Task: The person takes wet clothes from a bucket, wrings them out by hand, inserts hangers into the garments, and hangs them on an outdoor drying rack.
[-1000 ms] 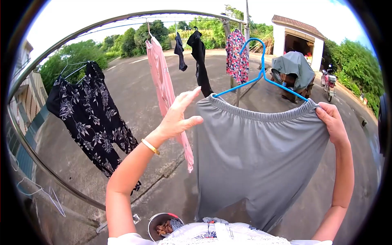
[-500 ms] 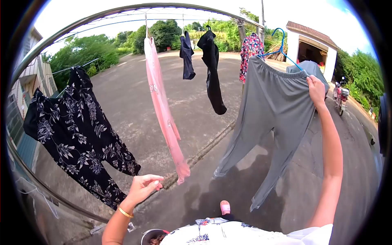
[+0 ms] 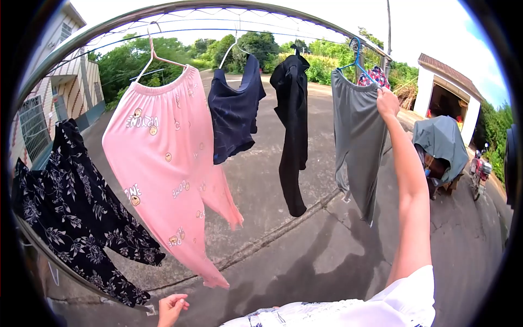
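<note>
My right hand (image 3: 387,103) is raised and closed on the waistband corner of grey trousers (image 3: 357,141), at the end of the blue hanger (image 3: 356,61) that carries them. The hanger's hook is up by the rail and line; I cannot tell whether it hangs there. Low at the left, my left hand (image 3: 172,308) is loosely open and empty, its fingers slightly bent. Near it hang black floral trousers (image 3: 81,207). Pink printed trousers (image 3: 169,158) hang above it from a pale hanger (image 3: 154,54).
A curved metal rail (image 3: 180,7) holds the wash line. Dark blue shorts (image 3: 234,111), a black garment (image 3: 294,131) and a floral garment (image 3: 376,78) hang along it. Beyond the paving stand a covered vehicle (image 3: 440,144), a red motorbike (image 3: 479,170) and a white outbuilding (image 3: 441,90).
The grey trousers and hanger have moved up and away towards the rail with my right hand. My left hand has dropped lower. The view has shifted, and the pink trousers now show broadside.
</note>
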Available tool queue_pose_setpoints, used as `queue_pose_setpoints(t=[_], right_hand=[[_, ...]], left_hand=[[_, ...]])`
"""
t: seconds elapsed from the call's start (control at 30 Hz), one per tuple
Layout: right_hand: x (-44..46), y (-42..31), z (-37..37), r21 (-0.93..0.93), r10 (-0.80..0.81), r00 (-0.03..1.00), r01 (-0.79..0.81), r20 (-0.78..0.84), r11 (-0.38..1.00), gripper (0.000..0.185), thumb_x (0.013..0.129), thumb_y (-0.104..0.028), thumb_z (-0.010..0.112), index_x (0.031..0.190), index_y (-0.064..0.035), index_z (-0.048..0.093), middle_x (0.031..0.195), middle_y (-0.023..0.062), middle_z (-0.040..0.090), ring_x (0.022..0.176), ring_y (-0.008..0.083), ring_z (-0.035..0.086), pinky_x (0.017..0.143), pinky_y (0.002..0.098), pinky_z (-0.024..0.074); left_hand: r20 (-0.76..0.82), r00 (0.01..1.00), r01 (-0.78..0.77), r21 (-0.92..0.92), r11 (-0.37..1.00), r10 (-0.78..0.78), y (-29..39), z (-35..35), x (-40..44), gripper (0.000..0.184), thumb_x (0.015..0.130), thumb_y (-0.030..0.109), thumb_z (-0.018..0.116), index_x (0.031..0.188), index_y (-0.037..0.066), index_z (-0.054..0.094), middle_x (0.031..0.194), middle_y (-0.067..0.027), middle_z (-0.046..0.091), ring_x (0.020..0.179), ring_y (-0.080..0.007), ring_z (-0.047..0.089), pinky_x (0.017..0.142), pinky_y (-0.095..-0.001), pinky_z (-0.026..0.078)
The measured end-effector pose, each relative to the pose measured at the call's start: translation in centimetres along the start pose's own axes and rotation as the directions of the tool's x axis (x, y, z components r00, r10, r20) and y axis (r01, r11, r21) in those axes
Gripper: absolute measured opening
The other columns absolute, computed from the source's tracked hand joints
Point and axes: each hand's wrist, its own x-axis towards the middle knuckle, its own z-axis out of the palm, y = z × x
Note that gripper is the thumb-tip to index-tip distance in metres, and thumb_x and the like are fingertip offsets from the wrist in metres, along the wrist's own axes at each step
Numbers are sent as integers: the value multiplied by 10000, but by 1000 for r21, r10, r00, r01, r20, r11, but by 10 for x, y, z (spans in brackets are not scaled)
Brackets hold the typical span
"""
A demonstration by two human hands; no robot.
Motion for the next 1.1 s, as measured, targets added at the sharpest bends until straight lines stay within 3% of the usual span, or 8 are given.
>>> queue_pose_setpoints(t=[0.17,0.27,0.33,0.67,0.8,0.83,1.1], right_hand=[[54,-16,64,37,42,997,-40,-61,998,268,849,-325,413,896,-112,570,866,164,605,834,344,573,713,435,449],[72,-29,90,92,87,993,-80,-75,993,265,850,-325,410,892,-115,564,871,167,603,838,345,573,707,438,450],[82,-33,110,118,95,993,-87,-63,989,256,848,-326,413,887,-120,561,874,169,601,838,348,572,706,441,449],[71,-55,175,234,146,988,-133,-40,963,262,832,-343,439,851,-116,567,843,171,603,807,350,573,677,443,444],[57,-57,190,216,149,975,-112,-166,970,270,834,-332,436,806,-99,569,741,167,607,715,354,583,631,440,449],[51,-60,195,252,152,960,-91,-233,963,284,836,-333,433,781,-85,560,693,161,603,679,350,584,613,435,452],[52,-71,197,314,127,960,-44,-250,948,274,838,-310,442,750,-66,533,710,171,590,676,362,565,608,455,431]], left_hand=[[-195,969,157,-6,988,-155,-17,14,-12,133,806,29,509,891,-32,591,663,-97,605,547,-124,571,513,-228,481],[-209,953,232,44,972,-218,7,27,-21,203,827,81,519,1007,11,581,736,-45,582,658,-111,526,607,-231,433],[-222,958,196,46,979,-182,13,35,-22,196,827,83,520,996,1,577,721,-39,576,637,-110,519,589,-228,429],[-315,895,338,12,941,-317,38,57,-19,183,840,106,502,981,21,582,732,-33,568,631,-109,512,568,-227,422],[-337,879,368,29,929,-337,42,57,-19,190,846,139,505,986,34,577,737,-31,566,606,-103,505,527,-214,414],[-323,849,427,-48,903,-419,31,51,-23,203,846,151,508,1001,34,568,741,-33,566,582,-97,500,504,-208,410],[-337,884,352,24,936,-324,34,52,-22,211,841,155,515,1008,34,562,757,-41,568,575,-97,495,496,-209,403]])
